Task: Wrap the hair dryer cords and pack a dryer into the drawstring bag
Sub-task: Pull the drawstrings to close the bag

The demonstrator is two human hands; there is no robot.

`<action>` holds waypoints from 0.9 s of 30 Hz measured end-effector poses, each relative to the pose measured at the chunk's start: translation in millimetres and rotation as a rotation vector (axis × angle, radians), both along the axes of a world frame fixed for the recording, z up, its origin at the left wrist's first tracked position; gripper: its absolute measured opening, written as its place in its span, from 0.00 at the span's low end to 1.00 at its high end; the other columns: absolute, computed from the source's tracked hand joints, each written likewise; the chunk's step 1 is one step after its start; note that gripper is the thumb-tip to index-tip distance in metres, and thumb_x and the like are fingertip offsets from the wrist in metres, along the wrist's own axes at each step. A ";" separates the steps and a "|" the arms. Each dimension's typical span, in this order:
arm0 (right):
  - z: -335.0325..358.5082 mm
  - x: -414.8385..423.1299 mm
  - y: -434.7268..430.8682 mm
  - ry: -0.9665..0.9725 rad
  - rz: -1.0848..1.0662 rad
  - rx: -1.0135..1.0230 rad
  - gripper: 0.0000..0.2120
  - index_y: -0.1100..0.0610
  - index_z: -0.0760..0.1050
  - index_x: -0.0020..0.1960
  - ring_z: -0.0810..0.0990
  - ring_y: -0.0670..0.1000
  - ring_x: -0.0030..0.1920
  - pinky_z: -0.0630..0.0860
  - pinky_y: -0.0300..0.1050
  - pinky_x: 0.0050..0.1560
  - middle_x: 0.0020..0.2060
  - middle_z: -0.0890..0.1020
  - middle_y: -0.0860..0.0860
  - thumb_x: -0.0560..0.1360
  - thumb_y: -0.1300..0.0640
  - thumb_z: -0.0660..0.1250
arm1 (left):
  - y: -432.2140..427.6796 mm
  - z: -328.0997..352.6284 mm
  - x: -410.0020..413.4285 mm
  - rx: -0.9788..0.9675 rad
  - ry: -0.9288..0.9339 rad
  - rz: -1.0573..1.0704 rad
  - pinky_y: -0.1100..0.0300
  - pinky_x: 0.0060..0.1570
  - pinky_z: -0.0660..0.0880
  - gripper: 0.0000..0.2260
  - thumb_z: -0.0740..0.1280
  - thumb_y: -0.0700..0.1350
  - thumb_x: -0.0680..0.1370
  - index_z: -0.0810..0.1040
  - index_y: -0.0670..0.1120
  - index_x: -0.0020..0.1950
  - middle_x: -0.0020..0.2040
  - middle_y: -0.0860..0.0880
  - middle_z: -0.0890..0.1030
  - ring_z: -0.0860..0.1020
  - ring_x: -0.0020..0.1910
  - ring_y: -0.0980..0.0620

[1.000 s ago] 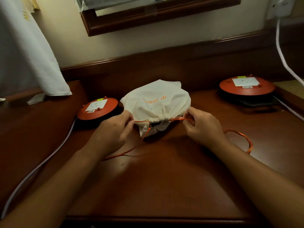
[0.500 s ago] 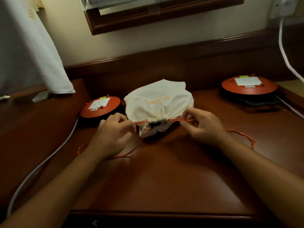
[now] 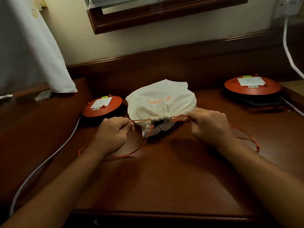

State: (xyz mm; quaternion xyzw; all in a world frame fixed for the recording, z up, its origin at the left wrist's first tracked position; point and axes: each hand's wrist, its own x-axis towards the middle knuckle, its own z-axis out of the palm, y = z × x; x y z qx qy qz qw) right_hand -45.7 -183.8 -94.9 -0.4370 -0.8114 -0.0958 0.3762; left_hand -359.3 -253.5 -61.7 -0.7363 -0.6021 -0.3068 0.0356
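A cream drawstring bag [image 3: 160, 102] with orange lettering lies bulging in the middle of the wooden desk [image 3: 156, 181]. Its mouth faces me, gathered almost closed, with something dark showing in the small gap. An orange drawstring [image 3: 140, 120] runs out of both sides of the mouth. My left hand [image 3: 113, 134] pinches the left strand and my right hand [image 3: 209, 124] pinches the right strand, both strands taut. Slack loops of the drawstring trail on the desk behind each hand. The hair dryer itself is hidden inside the bag.
Two round orange cable reels with sockets sit on the desk, one [image 3: 102, 106] left of the bag, one [image 3: 251, 85] at the far right. A white cable [image 3: 49, 160] runs from the left reel toward me. White cloth [image 3: 29, 46] hangs at the left.
Both hands have drawn apart along the drawstring, and the bag's mouth has gathered tighter. More slack cord lies behind my left hand.
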 end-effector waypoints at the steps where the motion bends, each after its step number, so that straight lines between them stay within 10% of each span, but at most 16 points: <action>1: -0.6 -3.0 -0.8 0.011 -0.002 -0.009 0.12 0.49 0.81 0.46 0.80 0.53 0.36 0.72 0.44 0.28 0.38 0.82 0.46 0.78 0.46 0.61 | 1.0 -1.2 0.2 -0.018 -0.025 0.013 0.46 0.47 0.77 0.11 0.64 0.50 0.80 0.84 0.51 0.44 0.40 0.54 0.83 0.79 0.43 0.53; 8: -1.6 -3.2 -6.2 0.071 -0.087 -0.035 0.15 0.49 0.75 0.39 0.75 0.47 0.34 0.69 0.43 0.28 0.36 0.76 0.44 0.78 0.40 0.64 | -10.2 -18.2 36.4 -0.149 0.160 0.158 0.50 0.54 0.63 0.26 0.54 0.80 0.69 0.81 0.66 0.50 0.49 0.59 0.72 0.68 0.53 0.58; 15: -1.2 7.8 -3.0 -0.059 -0.103 -0.011 0.14 0.48 0.78 0.43 0.74 0.47 0.37 0.66 0.39 0.27 0.38 0.76 0.44 0.76 0.38 0.66 | -16.6 -20.8 30.9 -0.054 -0.174 0.052 0.50 0.54 0.62 0.14 0.65 0.70 0.68 0.84 0.63 0.36 0.48 0.60 0.73 0.72 0.54 0.54; 27: 10.2 23.3 -2.1 -0.205 -0.069 0.081 0.08 0.54 0.76 0.44 0.77 0.53 0.35 0.52 0.39 0.29 0.39 0.79 0.49 0.77 0.50 0.66 | -31.5 7.0 -20.4 0.130 0.182 -0.052 0.45 0.60 0.62 0.14 0.67 0.57 0.74 0.85 0.52 0.36 0.60 0.56 0.75 0.72 0.65 0.50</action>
